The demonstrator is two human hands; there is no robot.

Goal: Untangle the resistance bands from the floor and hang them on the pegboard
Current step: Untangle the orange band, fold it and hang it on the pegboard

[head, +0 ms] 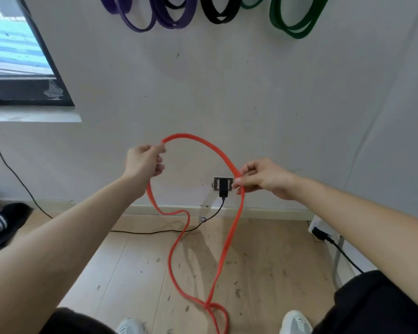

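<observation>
A red-orange resistance band (228,239) hangs in a long loop between both hands and trails down to the wooden floor, where its strands cross near my feet. My left hand (144,162) pinches the band at the upper left of the loop. My right hand (261,178) pinches it lower on the right side. High on the white wall hang purple bands (140,19), a black band (219,14) and green bands (296,22); their pegs are out of frame.
A wall socket with a black plug (223,188) sits behind the loop, its cable (155,232) running along the floor. A window (17,59) is at left. A white power strip (320,231) lies at right. My shoes (296,321) show at the bottom.
</observation>
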